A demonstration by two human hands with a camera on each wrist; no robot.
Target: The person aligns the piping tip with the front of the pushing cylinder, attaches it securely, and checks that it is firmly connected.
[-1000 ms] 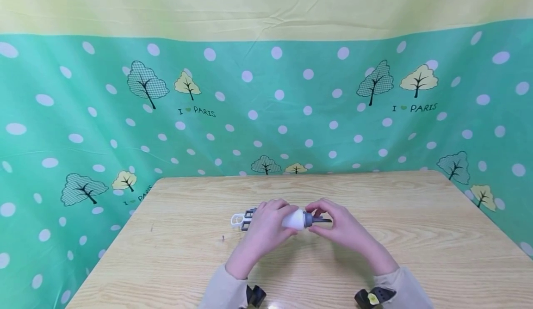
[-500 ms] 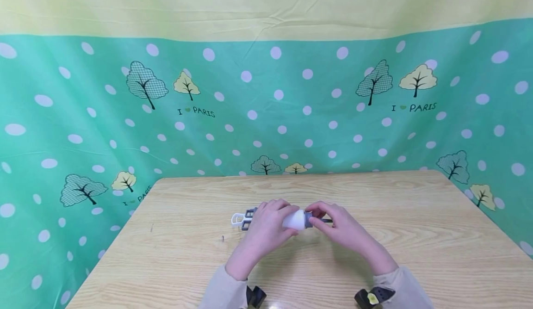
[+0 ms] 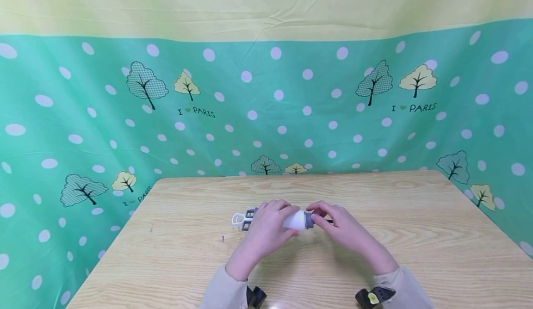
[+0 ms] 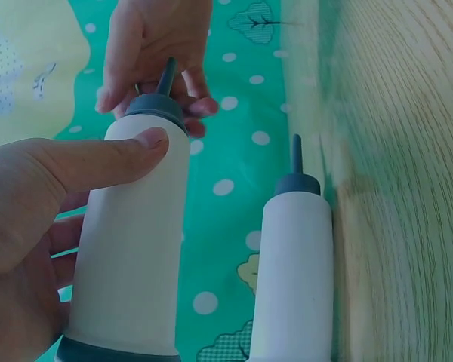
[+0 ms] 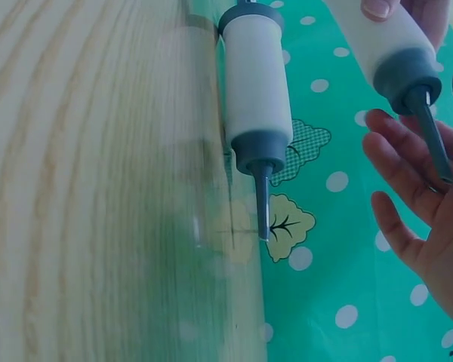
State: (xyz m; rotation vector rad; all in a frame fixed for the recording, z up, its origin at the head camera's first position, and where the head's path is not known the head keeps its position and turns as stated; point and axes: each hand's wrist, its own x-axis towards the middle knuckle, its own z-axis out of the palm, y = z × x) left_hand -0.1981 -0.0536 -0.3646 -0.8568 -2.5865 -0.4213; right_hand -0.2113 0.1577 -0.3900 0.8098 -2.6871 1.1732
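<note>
My left hand (image 3: 268,225) grips a white syringe-like tube (image 4: 132,241), its thumb along the barrel. Dark grey makes up the tube's collar (image 5: 408,75) and thin nozzle (image 5: 432,139). My right hand (image 3: 339,225) is at the nozzle end; both wrist views show its fingers loosely spread around the collar and nozzle. A second white tube (image 4: 294,271) of the same kind lies on the table beyond, mostly hidden by my hands in the head view. A white loop handle (image 3: 238,219) and dark grey frames (image 3: 246,225) stick out left of my left hand.
The wooden table (image 3: 416,216) ends at a green and yellow curtain (image 3: 266,91) with dots and trees. A tiny object (image 3: 222,238) lies left of my left hand. Each wrist wears a black camera (image 3: 257,295).
My right thumb has moved up from the near side of the collar toward the forefinger. The left hand and its tube have stayed almost still.
</note>
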